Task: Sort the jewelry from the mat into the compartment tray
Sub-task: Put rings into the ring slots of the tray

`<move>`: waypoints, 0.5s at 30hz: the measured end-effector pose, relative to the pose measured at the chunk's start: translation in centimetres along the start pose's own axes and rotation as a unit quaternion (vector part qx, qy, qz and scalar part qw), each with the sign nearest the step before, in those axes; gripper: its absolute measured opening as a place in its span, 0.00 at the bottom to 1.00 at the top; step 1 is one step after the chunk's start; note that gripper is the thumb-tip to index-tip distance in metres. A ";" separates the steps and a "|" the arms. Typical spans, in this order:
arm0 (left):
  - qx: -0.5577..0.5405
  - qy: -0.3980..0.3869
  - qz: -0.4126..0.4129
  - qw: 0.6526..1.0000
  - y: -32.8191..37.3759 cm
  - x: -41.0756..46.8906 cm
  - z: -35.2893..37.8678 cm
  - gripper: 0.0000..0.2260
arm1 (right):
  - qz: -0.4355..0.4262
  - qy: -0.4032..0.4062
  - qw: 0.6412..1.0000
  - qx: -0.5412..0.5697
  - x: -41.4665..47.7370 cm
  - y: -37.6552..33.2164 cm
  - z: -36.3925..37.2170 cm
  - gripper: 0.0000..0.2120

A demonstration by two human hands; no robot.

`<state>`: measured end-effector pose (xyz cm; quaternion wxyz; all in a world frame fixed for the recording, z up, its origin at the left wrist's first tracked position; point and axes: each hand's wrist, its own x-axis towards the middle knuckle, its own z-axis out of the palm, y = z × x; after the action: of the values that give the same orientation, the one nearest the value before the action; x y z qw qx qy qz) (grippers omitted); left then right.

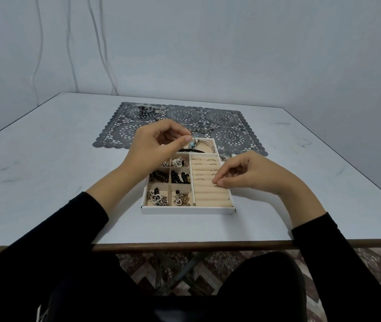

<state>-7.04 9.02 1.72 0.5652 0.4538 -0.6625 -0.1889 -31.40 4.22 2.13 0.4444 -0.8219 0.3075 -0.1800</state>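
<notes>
— What is kept in the compartment tray (188,210), and where is it set?

— It is set on the table (45,173), squared to the near edge, with its far end lapped over the near edge of the lace mat (231,138). The long far compartment is filled by a silver bangle (205,144), a blue charm (192,144) and a black band (194,150). Both the bangle and the band are laid lengthwise, parallel to the table's near edge. Black beads (180,177) are held in the two middle left cells and silver heart charms (157,197) in the two near ones. Seated rings (204,159) are lined up in the far ring rolls on the right, and the rolls are run crosswise.

— How are the hands placed?

— The left hand (154,147) is held over the tray's far left part, its fingers curled and the thumb tip brought close to the forefinger. Whether anything is pinched there cannot be told. The right hand (247,173) is lowered onto the ring rolls, and a small ring (215,185) is pinched between thumb and forefinger at a groove.

— What is left on the mat?

— A jewelry pile (148,109) is seen at its far left corner, a chain piece (202,130) just beyond the tray, and a small silver piece (225,156) at its near right edge.
</notes>
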 end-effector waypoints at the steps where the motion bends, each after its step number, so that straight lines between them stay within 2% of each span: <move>1: -0.001 -0.003 -0.002 1.000 0.0 0.0 0.0 0.04 | -0.003 0.002 1.000 0.003 0.0 0.2 -0.1 0.05; 5: -0.010 -0.018 -0.010 1.000 0.2 -0.2 0.2 0.04 | -0.038 0.055 0.995 0.078 0.0 0.7 -0.4 0.08; 9: -0.005 -0.036 -0.007 0.999 0.2 -0.4 0.5 0.04 | -0.095 0.198 0.960 0.173 0.8 1.0 -0.8 0.09; 11: 0.010 -0.050 -0.002 0.999 0.2 -0.4 0.5 0.04 | -0.062 0.278 0.947 0.146 1.3 1.8 -1.1 0.08; 13: 0.024 -0.067 0.004 0.997 0.2 -0.4 0.6 0.05 | -0.007 0.343 0.938 0.058 1.8 2.9 -1.2 0.07; 15: 0.029 -0.086 0.010 0.996 0.2 -0.4 0.7 0.04 | 0.046 0.366 0.928 -0.048 2.2 4.1 -1.2 0.10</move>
<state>-7.83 9.26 1.48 0.4944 0.4452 -0.7185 -0.2026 -31.81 0.35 -0.61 0.2685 -0.7044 0.4943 -0.4329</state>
